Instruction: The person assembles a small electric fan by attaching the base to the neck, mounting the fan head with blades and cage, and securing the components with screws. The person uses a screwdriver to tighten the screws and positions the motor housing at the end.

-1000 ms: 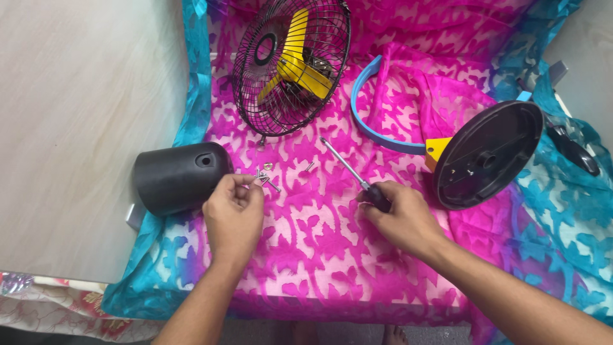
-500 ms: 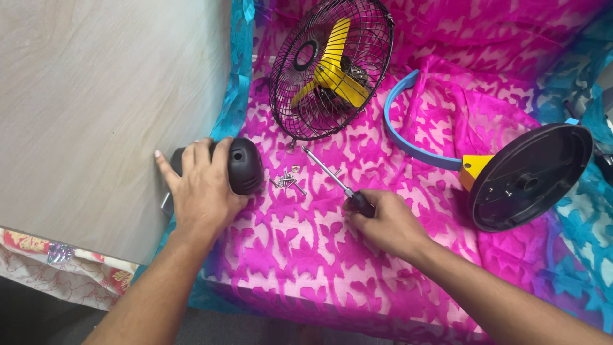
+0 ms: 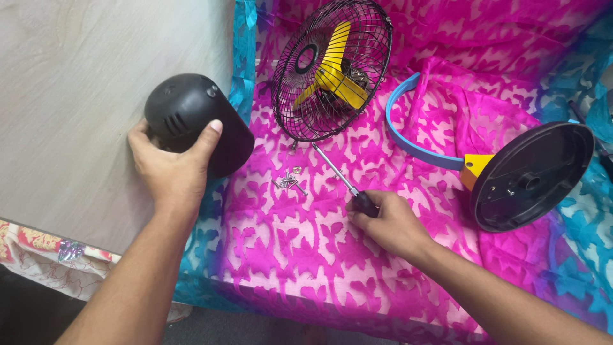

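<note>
A: What's diff vs a sec ago?
B: Left hand (image 3: 167,167) picked the black motor cover (image 3: 195,122) up off the cloth, clamped round it, now at the worktop's left edge.
A: Right hand (image 3: 389,223)?
B: Same spot, closed on screwdriver (image 3: 345,183) handle; screws (image 3: 289,181) untouched.

We see a pale wood-grain table (image 3: 96,76) draped on its right with a pink and blue patterned cloth (image 3: 319,255), on which lie a caged fan head (image 3: 332,67), a heap of small screws (image 3: 288,181), a blue curved bracket (image 3: 408,144) and a round dark base (image 3: 533,176).
</note>
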